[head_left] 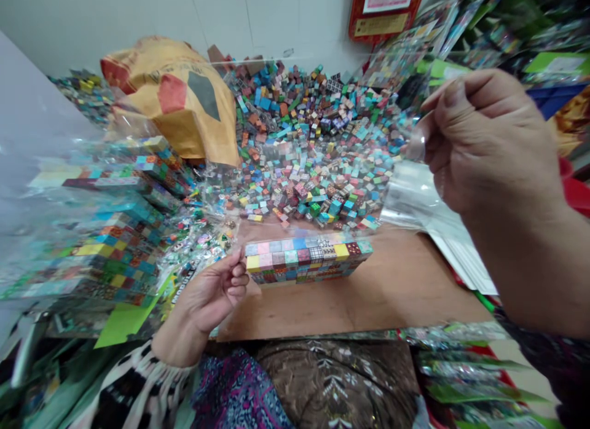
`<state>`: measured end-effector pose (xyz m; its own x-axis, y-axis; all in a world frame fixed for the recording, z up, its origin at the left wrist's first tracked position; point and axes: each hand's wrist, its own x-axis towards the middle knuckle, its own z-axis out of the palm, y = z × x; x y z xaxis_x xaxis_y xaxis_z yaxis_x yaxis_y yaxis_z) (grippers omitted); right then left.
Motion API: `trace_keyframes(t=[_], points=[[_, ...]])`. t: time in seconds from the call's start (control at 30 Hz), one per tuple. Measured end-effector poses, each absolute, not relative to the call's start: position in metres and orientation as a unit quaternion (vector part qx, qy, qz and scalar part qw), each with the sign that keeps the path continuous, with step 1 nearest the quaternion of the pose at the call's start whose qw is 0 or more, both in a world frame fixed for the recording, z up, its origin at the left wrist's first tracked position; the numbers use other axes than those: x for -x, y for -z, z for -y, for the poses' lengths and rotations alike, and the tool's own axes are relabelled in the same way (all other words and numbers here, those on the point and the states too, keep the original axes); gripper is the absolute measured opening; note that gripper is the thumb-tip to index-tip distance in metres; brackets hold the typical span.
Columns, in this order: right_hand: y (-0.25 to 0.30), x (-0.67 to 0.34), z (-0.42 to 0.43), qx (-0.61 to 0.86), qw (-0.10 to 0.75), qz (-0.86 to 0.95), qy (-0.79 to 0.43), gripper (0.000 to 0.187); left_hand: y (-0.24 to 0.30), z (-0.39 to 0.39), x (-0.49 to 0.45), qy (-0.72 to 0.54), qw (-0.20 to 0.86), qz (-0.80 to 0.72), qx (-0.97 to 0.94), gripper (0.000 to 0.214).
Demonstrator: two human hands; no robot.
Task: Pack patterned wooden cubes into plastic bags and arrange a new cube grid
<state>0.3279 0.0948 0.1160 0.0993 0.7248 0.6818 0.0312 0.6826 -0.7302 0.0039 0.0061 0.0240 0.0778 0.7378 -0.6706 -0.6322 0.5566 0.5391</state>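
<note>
A long block of small patterned cubes [304,260], packed in rows, lies on the brown board in front of me. My left hand [214,297] is at its left end, with thumb and fingers pinched on clear plastic film beside the corner cubes. Raised at the upper right, my right hand [495,137] is closed, and a shiny bit of clear film [416,145] shows at its fingers. Sheer film seems to stretch over the scene between the hands; its full outline is hard to make out.
Loose coloured cubes [313,140] are heaped at the back. A yellow sack [184,103] stands behind, left of the heap. Stacked cube blocks [120,244] fill the left side. White sheets and clear bags [410,195] lie right of the brown board [391,294]. Packets [465,373] hang below.
</note>
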Motion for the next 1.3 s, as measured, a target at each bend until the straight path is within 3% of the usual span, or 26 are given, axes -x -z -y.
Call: trace_keyframes(t=[0.4, 0.97, 1.3], points=[[-0.109, -0.326, -0.094, 0.315, 0.673, 0.613, -0.269, 0.029, -0.022, -0.002, -0.003, -0.453, 0.726, -0.514, -0.059, 0.028], [-0.102, -0.321, -0.097, 0.318, 0.656, 0.610, -0.310, 0.015, -0.007, 0.001, 0.006, -0.459, 0.738, -0.482, -0.112, 0.019], [-0.096, -0.320, -0.100, 0.327, 0.654, 0.606, -0.311, 0.016, -0.005, 0.002, 0.011, -0.436, 0.769, -0.444, -0.144, 0.027]])
